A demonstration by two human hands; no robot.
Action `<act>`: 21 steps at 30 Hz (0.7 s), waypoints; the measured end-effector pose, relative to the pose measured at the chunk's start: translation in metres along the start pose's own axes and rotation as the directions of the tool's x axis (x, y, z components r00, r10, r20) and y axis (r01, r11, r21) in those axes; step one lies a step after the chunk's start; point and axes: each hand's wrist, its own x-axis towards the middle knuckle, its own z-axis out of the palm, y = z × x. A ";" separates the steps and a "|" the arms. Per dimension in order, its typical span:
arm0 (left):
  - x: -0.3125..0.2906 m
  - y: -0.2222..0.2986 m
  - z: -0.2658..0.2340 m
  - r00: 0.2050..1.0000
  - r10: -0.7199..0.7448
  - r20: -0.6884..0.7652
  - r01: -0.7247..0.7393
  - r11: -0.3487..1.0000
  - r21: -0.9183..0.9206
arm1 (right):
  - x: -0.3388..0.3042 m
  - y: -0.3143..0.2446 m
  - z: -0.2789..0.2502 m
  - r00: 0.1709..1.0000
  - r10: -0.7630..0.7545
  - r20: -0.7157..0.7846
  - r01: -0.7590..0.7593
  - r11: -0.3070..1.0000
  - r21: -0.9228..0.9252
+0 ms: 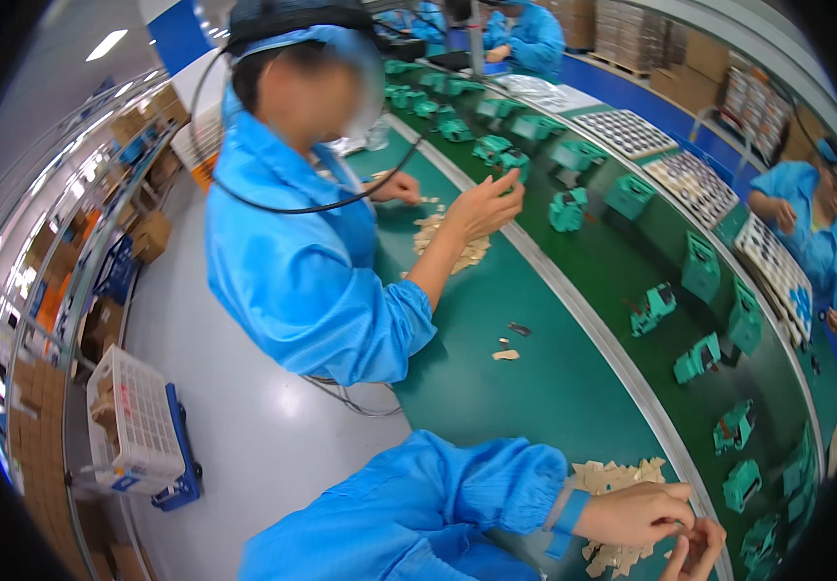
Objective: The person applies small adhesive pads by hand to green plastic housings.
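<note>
In the lower right, my left hand (631, 513), with a blue strap (570, 512) at its wrist, reaches over a pile of small beige pieces (622, 474) on the green table. Its fingers are pinched together near the metal rail. Close against them is my right hand (699, 552), partly cut off by the lower edge, its fingers curled in a pinch. Whatever lies between the fingertips is too small or hidden to make out. Beyond the rail stand green plastic housings (733, 426) on a dark green conveyor (622, 300).
At my left, a co-worker in blue (292, 223) works over another beige pile (471, 254). A metal rail (573, 300) divides table and conveyor. Loose bits (505, 355) lie mid-table. Across the conveyor are trays of round parts (626, 133) and another person (815, 223). A white crate (137, 416) stands on the floor.
</note>
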 end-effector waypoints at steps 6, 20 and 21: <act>-0.016 -0.016 -0.003 0.982 -0.184 0.045 0.185 0.982 -0.037 | 0.001 0.002 0.008 0.988 0.130 0.089 -0.130 0.992 -0.001; -0.018 -0.044 -0.006 0.958 -0.278 0.075 0.288 0.926 -0.245 | 0.007 0.038 0.021 0.994 -0.036 0.104 0.057 0.977 -0.207; -0.018 -0.042 -0.006 0.930 -0.351 0.109 0.367 0.890 -0.269 | 0.006 0.039 0.022 0.993 -0.026 0.114 0.051 0.974 -0.219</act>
